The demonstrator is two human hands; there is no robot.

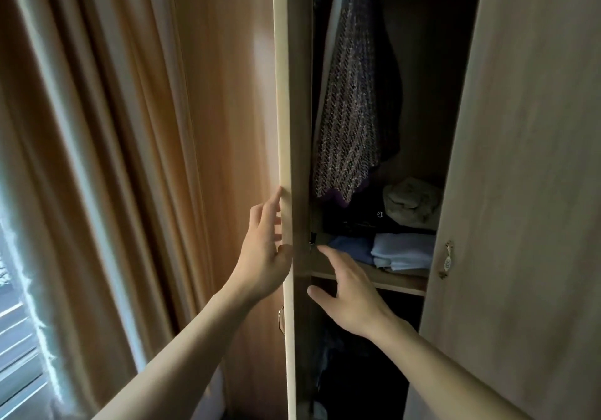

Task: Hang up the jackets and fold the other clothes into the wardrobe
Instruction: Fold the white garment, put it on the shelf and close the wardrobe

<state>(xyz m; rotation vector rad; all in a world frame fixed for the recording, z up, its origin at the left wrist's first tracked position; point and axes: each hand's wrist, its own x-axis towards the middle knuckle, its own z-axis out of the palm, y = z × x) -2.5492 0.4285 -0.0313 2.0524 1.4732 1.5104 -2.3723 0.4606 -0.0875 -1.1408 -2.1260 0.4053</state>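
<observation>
I am looking into the wardrobe (533, 159) through the gap between its two doors. The left door (282, 94) is standing edge-on at the centre of my view, running from 12 o'clock down to 6 o'clock. My left hand (265, 257) is sitting just at 9 o'clock of that edge, its fingers lying nearly straight along the outer face and the thumb wrapping round the edge, so it is holding the door lightly. My right hand (349, 296) is hovering at about 5 o'clock from centre, fingers spread and relaxed, gripping nothing, its fingertips reaching near the front of the shelf (400, 284).

A tweed jacket (353, 101) is hanging inside at 12 to 1 o'clock. Beneath it, at 3 o'clock, folded blue clothes (403, 250) are lying on the shelf, with dark folded items (351, 221) and a pale bundle (413, 203) stacked behind them. The right door (520, 257) is carrying a small handle (447, 260) at 3 o'clock. Curtains (97, 159) are hanging at 9 o'clock beside a window (16, 338).
</observation>
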